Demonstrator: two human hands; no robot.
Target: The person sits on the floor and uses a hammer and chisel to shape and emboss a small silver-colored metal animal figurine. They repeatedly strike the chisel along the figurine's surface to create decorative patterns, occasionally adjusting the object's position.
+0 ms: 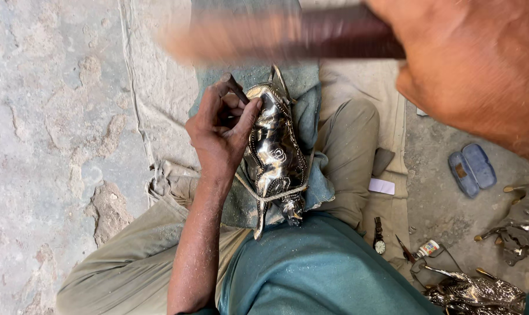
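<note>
A shiny metal animal figure (275, 157) lies on a blue cloth (314, 149) across my lap, tied down with a cord. My left hand (221, 131) rests against its left flank and pinches a thin dark chisel (236, 87), the tip set on the metal. My right hand (471, 64) is raised close to the camera at the upper right, gripping a dark wooden handle (311, 35) that is blurred with motion above the figure.
I sit on a cloth over rough concrete (54, 116). To my right lie an open blue glasses case (472, 169), a white card (382, 186), a wristwatch (379, 236), a small tube (428, 248) and more shiny metal figures (480, 291).
</note>
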